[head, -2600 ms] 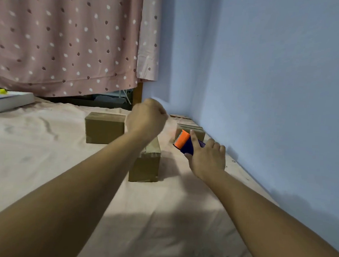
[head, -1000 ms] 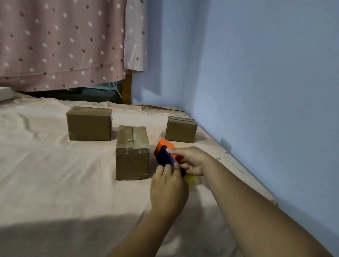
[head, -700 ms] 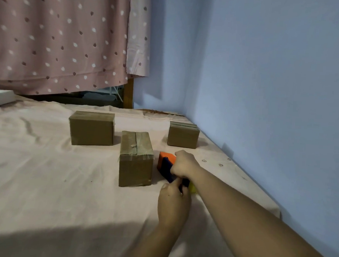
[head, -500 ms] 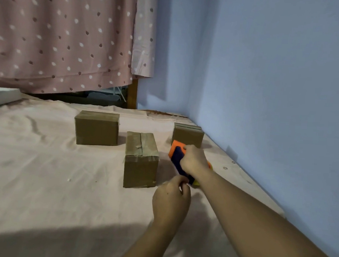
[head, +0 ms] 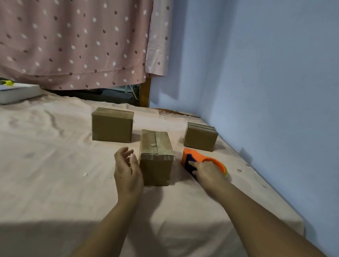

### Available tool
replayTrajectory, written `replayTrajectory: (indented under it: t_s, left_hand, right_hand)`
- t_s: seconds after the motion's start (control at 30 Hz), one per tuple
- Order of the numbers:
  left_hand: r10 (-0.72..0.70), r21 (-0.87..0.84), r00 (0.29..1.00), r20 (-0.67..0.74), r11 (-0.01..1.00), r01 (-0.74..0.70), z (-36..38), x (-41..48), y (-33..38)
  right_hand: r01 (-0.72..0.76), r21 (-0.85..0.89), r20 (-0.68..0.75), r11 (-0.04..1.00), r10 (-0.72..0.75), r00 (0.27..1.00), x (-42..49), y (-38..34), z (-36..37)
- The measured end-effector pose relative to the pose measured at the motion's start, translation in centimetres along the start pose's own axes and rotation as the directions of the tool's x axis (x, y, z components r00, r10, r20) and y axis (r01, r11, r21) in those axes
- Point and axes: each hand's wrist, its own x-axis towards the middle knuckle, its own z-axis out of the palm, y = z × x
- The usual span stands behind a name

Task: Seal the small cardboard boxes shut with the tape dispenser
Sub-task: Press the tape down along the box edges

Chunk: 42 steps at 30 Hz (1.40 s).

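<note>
On the sheet (head: 42, 180), left hand (head: 127, 172) has moved beside middle box (head: 155, 159), grip spread; right hand (head: 207, 174) clasps tape dispenser (head: 190, 158).

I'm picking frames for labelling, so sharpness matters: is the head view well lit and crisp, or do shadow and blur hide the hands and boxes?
Head view: dim, bluish light, no glare. Head view: a broad dark shadow covers the near cloth, short ones lie beside the middle box. Head view: left hand slightly soft; right hand and tape dispenser readable.
</note>
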Motion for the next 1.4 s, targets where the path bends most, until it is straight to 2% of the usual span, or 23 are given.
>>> replayTrajectory:
  t_s: [0.07, 0.13, 0.2, 0.4, 0.57, 0.7, 0.77, 0.83, 0.9, 0.93, 1.0, 1.07, 1.1, 1.17, 1.3, 1.4]
  left_hand:
    - [-0.021, 0.023, 0.996, 0.091, 1.0, 0.019, -0.2, -0.6, -1.5]
    - [-0.026, 0.051, 0.992, 0.12, 0.998, 0.021, -0.3, -1.0, -1.9]
    - [-0.027, 0.083, 0.989, 0.147, 0.996, 0.015, -0.3, -0.9, -2.0]
    - [0.052, 0.162, 0.989, 0.138, 0.984, -0.074, -0.5, -0.6, -2.6]
    - [0.144, 0.163, 0.975, 0.169, 0.972, -0.172, -0.2, -0.8, -2.4]
    - [0.219, 0.211, 0.96, 0.175, 0.944, -0.254, 0.0, -1.2, -2.4]
    - [0.22, 0.218, 0.961, 0.165, 0.943, -0.253, 0.1, -1.2, -2.4]
    - [0.19, 0.228, 0.971, 0.144, 0.949, -0.219, 0.1, -1.3, -2.2]
    - [0.198, 0.246, 0.975, 0.102, 0.945, -0.218, 0.0, -1.3, -1.9]
    - [0.221, 0.26, 0.972, 0.081, 0.937, -0.234, -0.1, -1.4, -1.9]
    - [0.258, 0.293, 0.964, 0.058, 0.919, -0.264, -0.1, -1.4, -2.1]
    - [0.266, 0.332, 0.962, 0.054, 0.904, -0.269, -0.2, -1.3, -2.3]
    - [0.262, 0.352, 0.964, 0.054, 0.898, -0.264, -0.2, -1.3, -2.4]
    - [0.248, 0.39, 0.966, 0.07, 0.885, -0.255, -0.3, -1.3, -2.5]
    - [0.251, 0.418, 0.958, 0.136, 0.863, -0.285, -0.3, -1.6, -2.4]
    - [0.257, 0.41, 0.944, 0.207, 0.853, -0.322, -0.2, -1.7, -2.3]
  right_hand:
    - [0.036, -0.031, 0.004, 0.999, -0.036, 0.999, 0.0, 0.5, 0.0]
    - [0.081, -0.097, 0.01, 0.992, -0.08, 0.997, -0.2, 0.7, 0.3]
    - [0.132, -0.145, -0.046, 0.981, -0.14, 0.989, -0.2, 1.2, 0.9]
    - [0.227, -0.26, -0.099, 0.938, -0.26, 0.96, -0.2, 1.5, 1.5]
    - [0.221, -0.203, -0.236, 0.954, -0.267, 0.934, -0.9, 1.9, 2.2]
    - [0.232, -0.187, -0.2, 0.955, -0.268, 0.942, -1.3, 2.8, 2.7]
    - [0.19, -0.254, -0.226, 0.948, -0.249, 0.942, -1.5, 3.0, 2.8]
    - [0.163, -0.335, -0.359, 0.928, -0.286, 0.888, -1.8, 2.6, 3.2]
    - [0.196, -0.184, -0.558, 0.963, -0.267, 0.786, -2.2, 1.0, 3.4]
    - [0.241, -0.004, -0.612, 0.97, -0.193, 0.767, -2.5, -0.2, 3.3]
    - [0.29, 0.428, -0.563, 0.856, 0.002, 0.827, -3.0, -2.5, 3.2]
    - [0.242, 0.679, -0.411, 0.693, 0.086, 0.908, -3.2, -4.1, 3.5]
    - [0.228, 0.721, -0.367, 0.654, 0.081, 0.927, -3.2, -4.6, 4.1]
    - [0.196, 0.727, -0.316, 0.659, 0.067, 0.947, -3.0, -5.1, 5.9]
    - [0.153, 0.607, -0.352, 0.78, 0.092, 0.931, -2.9, -5.1, 8.5]
    - [0.178, 0.51, -0.373, 0.842, 0.03, 0.927, -3.3, -5.0, 8.5]
